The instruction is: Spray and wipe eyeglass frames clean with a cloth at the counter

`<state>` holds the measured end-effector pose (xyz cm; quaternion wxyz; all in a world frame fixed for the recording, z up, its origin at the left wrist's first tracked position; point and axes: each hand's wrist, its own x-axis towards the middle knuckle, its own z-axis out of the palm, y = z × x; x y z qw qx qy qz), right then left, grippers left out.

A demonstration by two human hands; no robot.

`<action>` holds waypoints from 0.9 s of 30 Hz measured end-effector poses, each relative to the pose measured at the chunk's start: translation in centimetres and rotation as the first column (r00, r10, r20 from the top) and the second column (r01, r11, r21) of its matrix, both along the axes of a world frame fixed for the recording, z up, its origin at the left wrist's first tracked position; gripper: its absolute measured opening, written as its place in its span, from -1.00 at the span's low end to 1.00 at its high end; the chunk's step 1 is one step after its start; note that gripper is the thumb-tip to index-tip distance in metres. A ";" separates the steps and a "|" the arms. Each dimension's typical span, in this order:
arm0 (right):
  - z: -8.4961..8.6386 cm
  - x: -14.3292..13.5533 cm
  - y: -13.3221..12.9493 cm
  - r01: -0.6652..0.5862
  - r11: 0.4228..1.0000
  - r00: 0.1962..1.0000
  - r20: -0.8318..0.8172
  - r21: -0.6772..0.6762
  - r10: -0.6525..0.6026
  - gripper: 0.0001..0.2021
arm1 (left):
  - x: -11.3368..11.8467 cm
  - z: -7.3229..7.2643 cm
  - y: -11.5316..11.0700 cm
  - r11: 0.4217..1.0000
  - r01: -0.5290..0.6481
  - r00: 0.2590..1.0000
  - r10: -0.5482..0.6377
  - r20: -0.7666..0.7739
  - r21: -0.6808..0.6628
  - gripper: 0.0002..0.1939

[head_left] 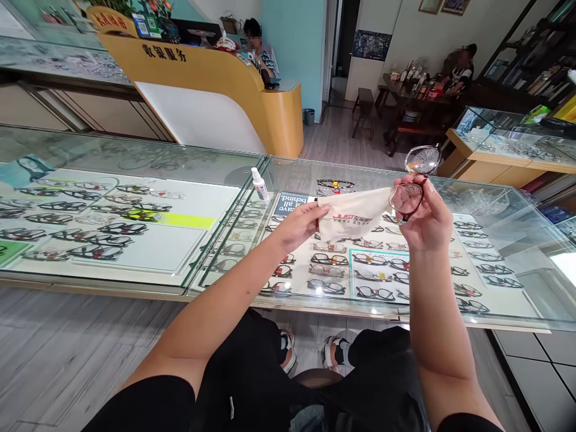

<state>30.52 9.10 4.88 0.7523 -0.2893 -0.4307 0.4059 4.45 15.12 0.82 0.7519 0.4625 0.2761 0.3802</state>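
From the head view, the right hand (pixel 427 219) grips a pair of glasses (pixel 414 180) by the frame, lenses rising above its fingers. The left hand (pixel 300 227) pinches the left end of a cream cloth (pixel 355 219), which stretches right and seems to reach the nearer lens. A small spray bottle (pixel 260 185) stands on the glass counter (pixel 495 264), left of the cloth.

Bright, sharp, glass glare, edges bowed

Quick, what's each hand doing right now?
Left hand: closed, pinching the cloth.
Right hand: closed, holding the glasses.
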 end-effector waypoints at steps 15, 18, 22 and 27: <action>-0.2 -1.3 -0.5 -0.102 0.969 0.984 0.123 -0.225 0.132 -0.80 | -1.1 1.4 0.3 0.955 -0.201 0.978 0.184 0.098 0.217 -0.51; -0.4 -3.4 -1.1 -0.253 0.917 0.940 0.146 -0.309 0.308 -0.81 | -1.0 1.4 0.0 0.915 -0.199 0.980 0.191 0.056 0.350 -0.52; -1.0 -5.2 -1.3 -0.312 0.889 0.890 0.226 -0.334 0.397 -0.81 | -0.8 1.8 -0.6 0.840 -0.191 0.976 0.218 0.007 0.507 -0.56; -1.7 -5.6 -1.0 -0.313 0.894 0.861 0.302 -0.321 0.410 -0.80 | -0.3 1.7 -0.8 0.871 -0.161 0.986 0.157 0.047 0.465 -0.48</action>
